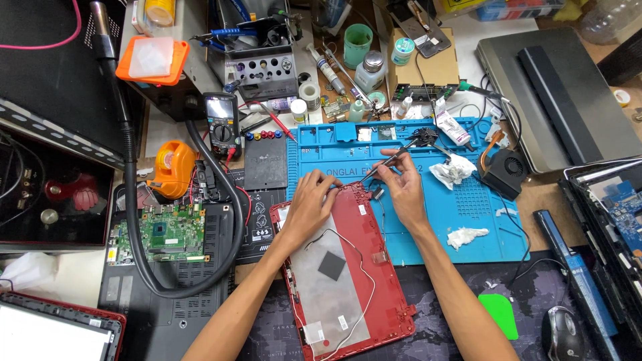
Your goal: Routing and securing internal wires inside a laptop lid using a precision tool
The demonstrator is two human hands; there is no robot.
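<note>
A red lid (348, 267), the back shell of a laptop screen with its inner side up, is laid slantwise at six o'clock of the blue mat (461, 207), its top corner resting on the mat and its lower end on a dark map-printed pad (441, 294). The left hand (311, 204) is pressed down on the lid's upper left corner, fingers spread and bent, nothing grasped. The right hand (404, 187) is closed around tweezers (388, 162), whose tips are pointed at the lid's top edge near its upper right corner; whether the tips touch it cannot be told. A thin white cable (364, 267) is looped over the lid's silvery inner face, beside a dark square patch (332, 265). At three o'clock of the right hand, crumpled tissues (451, 170) are seen on the mat, with a black fan (505, 170) just past them. At nine o'clock of the lid, a green board (164, 232) is laid on a dark laptop base (167, 294), ringed by a black hose (134, 200). At eleven o'clock a multimeter (222, 124) stands, and a mouse (564, 332) is found at four o'clock
</note>
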